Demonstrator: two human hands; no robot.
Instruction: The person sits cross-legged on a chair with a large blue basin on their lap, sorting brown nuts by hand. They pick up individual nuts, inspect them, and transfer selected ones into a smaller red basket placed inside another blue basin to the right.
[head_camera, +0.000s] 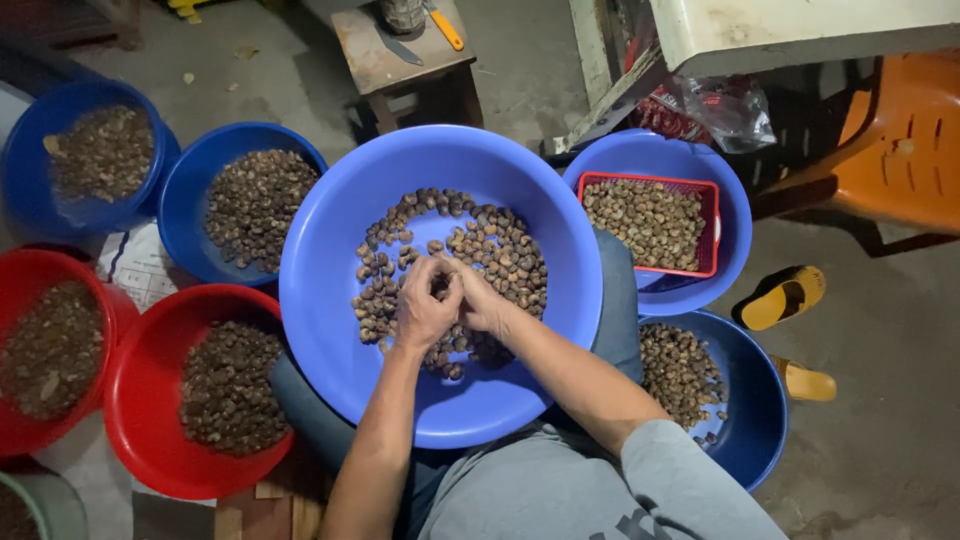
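On the bare concrete floor, ringed by basins of brown nuts, you keep the big blue basin (330, 300) on your lap so both hands meet over its heap — left hand (425, 312) and right hand (482, 303) pinched together on one nut (446, 287).

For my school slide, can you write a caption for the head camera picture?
Two hands, left hand and right hand, meet over brown nuts in a big blue basin, ringed by fuller basins.

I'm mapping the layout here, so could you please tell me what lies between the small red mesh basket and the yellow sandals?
In the head view, only the round blue plastic basin's rim and bare grey concrete floor separate them.
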